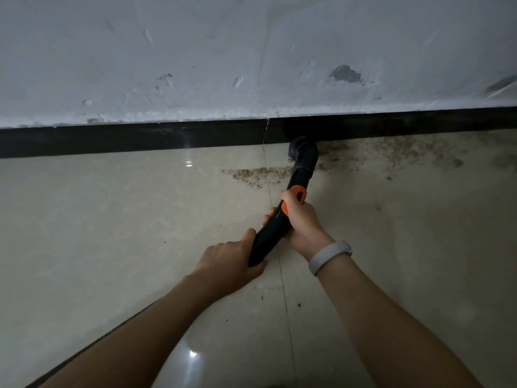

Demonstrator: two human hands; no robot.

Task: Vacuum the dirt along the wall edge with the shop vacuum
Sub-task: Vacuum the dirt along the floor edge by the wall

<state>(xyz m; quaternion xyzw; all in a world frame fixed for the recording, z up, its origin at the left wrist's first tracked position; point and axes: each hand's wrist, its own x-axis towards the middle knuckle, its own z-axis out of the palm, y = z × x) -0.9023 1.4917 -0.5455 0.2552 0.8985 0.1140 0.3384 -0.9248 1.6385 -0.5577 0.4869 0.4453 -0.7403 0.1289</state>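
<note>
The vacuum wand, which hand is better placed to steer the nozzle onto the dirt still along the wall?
Probably the right hand: it grips the wand nearest the nozzle, and the biggest dirt patch lies on its side. The left hand holds the rear end.

The glossy cream tiled floor (112, 219) runs up to a black skirting strip (112, 138) at the foot of the wall, with a thin grout line (275, 247) passing beneath the right hand (300, 222). A patch of brown gritty dirt (257, 175) lies on the tiles just ahead and left of that hand, and a broader scatter of the same brown dirt (405, 155) spreads along the skirting to its right. The round black brush nozzle (303, 152) rests on the floor against the skirting, between the two patches, and a few dark specks (298, 304) lie nearer, behind the left hand (226, 261).
</note>
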